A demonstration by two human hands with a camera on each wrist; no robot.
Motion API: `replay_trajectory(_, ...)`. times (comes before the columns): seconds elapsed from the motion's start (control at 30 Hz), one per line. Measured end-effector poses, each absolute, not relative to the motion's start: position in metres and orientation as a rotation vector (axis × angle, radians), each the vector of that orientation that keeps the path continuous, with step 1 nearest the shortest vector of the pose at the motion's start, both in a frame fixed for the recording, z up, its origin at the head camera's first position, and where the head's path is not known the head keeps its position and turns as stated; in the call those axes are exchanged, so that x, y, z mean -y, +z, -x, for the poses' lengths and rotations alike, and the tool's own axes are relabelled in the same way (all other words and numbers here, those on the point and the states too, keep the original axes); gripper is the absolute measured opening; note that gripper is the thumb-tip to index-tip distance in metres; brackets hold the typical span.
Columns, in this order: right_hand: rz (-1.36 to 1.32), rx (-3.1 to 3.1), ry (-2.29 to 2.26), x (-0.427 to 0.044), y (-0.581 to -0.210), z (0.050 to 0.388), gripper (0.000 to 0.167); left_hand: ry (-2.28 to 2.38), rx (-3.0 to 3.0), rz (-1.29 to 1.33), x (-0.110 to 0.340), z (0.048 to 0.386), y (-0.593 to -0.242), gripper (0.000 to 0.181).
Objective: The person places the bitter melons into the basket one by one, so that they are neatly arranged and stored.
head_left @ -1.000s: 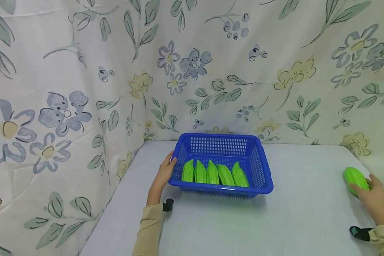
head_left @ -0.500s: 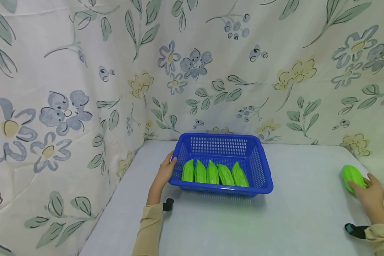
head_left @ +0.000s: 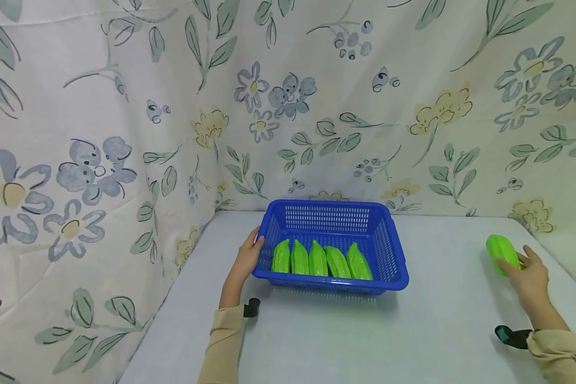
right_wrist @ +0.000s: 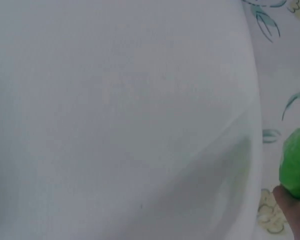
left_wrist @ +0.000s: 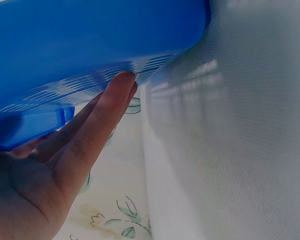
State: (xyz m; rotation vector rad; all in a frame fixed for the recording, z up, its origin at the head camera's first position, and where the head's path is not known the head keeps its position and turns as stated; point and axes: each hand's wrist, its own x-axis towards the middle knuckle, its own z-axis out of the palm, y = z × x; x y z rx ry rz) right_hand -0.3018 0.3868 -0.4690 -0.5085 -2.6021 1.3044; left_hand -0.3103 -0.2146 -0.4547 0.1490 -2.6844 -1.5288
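A blue plastic basket (head_left: 336, 284) with slotted walls stands on the table. Inside, several bright green, ridged bitter melons (head_left: 318, 260) lie side by side along its front wall. My left hand (head_left: 246, 258) holds the basket's left side, thumb at the rim; in the left wrist view its fingers (left_wrist: 97, 122) lie along the outside. At the far right, my right hand (head_left: 529, 277) grips another bitter melon (head_left: 501, 253) above the table, clear of the basket. The right wrist view catches only part of this bitter melon (right_wrist: 296, 162) and one fingertip.
The white table (head_left: 441, 320) runs back to a flowered cloth (head_left: 345, 106), which also hangs along the left and right sides. A dark wrist-worn device (head_left: 512, 337) sticks out from the right sleeve, another (head_left: 252, 308) from the left.
My right hand has moved left and slightly away from me, carrying the bitter melon. The left hand and the basket have stayed in place.
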Motion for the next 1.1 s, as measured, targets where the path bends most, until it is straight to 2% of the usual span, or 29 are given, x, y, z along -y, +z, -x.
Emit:
replay_trajectory(0.67,0.408,2.604,1.562,-0.318,-0.444,0.313,0.081,-1.516,2.687,-0.151,0.214,0.310,-0.454,0.054)
replay_trajectory(1.1,0.240,2.604,1.606,-0.278,-0.432,0.313,0.083,-1.513,2.682,-0.143,0.214,0.311,-0.455,0.055)
